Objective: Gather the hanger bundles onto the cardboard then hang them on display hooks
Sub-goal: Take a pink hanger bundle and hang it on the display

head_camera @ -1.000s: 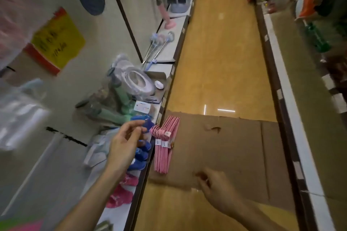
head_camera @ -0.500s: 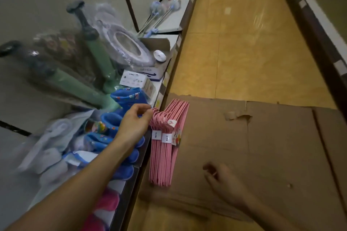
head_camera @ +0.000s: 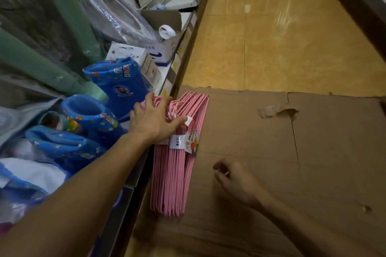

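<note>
Pink hanger bundles (head_camera: pixel 177 175) with white paper labels lie on edge along the left side of a flat brown cardboard sheet (head_camera: pixel 261 152) on the floor, against the shelf base. My left hand (head_camera: pixel 152 123) reaches over from the shelf side and spans their hook ends, fingers curled over the far hooks and thumb on a label. My right hand (head_camera: pixel 236 181) hovers low over the cardboard just right of the bundles, loosely curled and holding nothing.
A low shelf (head_camera: pixel 183 64) on the left carries blue children's boots (head_camera: pixel 117 83), white boxes (head_camera: pixel 146 54), green rolls in plastic (head_camera: pixel 69 27) and a wrapped toilet seat (head_camera: pixel 117 12). Yellow aisle floor (head_camera: pixel 271 37) lies beyond the cardboard.
The view has dropped closer to the cardboard. My left hand has moved from the air beside the boots onto the hook ends of the bundles. My right hand stays low over the cardboard.
</note>
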